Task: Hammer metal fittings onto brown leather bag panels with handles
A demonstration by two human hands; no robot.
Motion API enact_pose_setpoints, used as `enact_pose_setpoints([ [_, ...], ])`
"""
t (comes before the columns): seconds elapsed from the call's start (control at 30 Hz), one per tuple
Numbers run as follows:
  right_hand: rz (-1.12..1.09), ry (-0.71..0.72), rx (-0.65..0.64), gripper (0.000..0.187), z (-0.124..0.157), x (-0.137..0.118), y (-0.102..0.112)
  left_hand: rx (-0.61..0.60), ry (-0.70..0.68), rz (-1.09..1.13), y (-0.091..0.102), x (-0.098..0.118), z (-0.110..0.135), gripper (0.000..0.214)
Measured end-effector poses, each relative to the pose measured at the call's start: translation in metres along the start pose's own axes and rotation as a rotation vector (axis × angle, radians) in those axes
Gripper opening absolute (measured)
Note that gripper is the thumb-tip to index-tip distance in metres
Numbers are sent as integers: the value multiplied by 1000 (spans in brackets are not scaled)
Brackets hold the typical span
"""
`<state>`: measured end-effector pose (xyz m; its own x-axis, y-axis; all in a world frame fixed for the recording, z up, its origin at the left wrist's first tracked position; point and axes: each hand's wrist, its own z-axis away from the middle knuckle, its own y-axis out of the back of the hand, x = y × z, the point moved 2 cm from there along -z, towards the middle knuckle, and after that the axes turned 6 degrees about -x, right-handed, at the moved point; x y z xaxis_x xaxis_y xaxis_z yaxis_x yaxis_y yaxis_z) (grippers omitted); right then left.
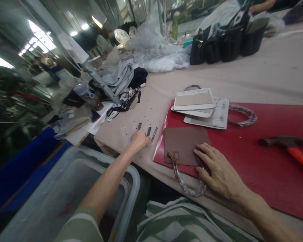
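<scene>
My left hand (pixel 140 139) rests on the table among small metal pieces, fingers curled together; what is between them is hidden. A dark flat strip (pixel 148 131) and a thin metal rod (pixel 154 134) lie just right of those fingers, and another dark strip (pixel 139 126) lies beyond them. On the brown panel (pixel 184 141), my right hand (pixel 218 168) lies with fingers stretched and thumb apart. A plastic-wrapped bag handle (pixel 189 191) loops from the panel past the table's front edge. Its right end passes under my right hand, partly hidden.
The red mat (pixel 244 148) bears a stack of pale panels (pixel 199 104) with another wrapped handle (pixel 249 114), and a hammer (pixel 293 148). Black bags (pixel 224 42) and clear plastic (pixel 159 50) stand at the back. A grey bin (pixel 91 158) sits left, below the table.
</scene>
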<state>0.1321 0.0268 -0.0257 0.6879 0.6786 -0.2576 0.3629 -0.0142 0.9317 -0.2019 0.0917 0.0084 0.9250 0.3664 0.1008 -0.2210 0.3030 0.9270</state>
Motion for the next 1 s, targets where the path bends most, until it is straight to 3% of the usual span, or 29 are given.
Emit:
enact_pose_setpoints([
  [0.2,-60,-48,-55,46,-1,-4,4,-75,1,-50,9,13,-17,23],
  [0.37,-93,-72,-76,46,-1,-5,6,-79,-37,15,8,0,-17,13],
  [0.43,-108,-79,-81,46,-2,-6,7,-15,-90,227,5,-8,-13,17],
  [0.53,-129,-95,-98,46,-3,-7,10,84,-177,739,-1,-11,3,23],
  [0.63,-145,-112,-109,45,-3,-8,12,103,-259,1198,-12,3,26,36],
  [0.73,-156,-111,-107,46,-3,-8,12,87,-293,1483,-30,25,48,44],
  [0.87,-145,-102,-111,46,-3,-7,11,33,-311,1691,-58,48,65,42],
  [1.0,-140,-99,-116,47,-2,-6,9,31,-446,1556,-68,63,81,26],
])
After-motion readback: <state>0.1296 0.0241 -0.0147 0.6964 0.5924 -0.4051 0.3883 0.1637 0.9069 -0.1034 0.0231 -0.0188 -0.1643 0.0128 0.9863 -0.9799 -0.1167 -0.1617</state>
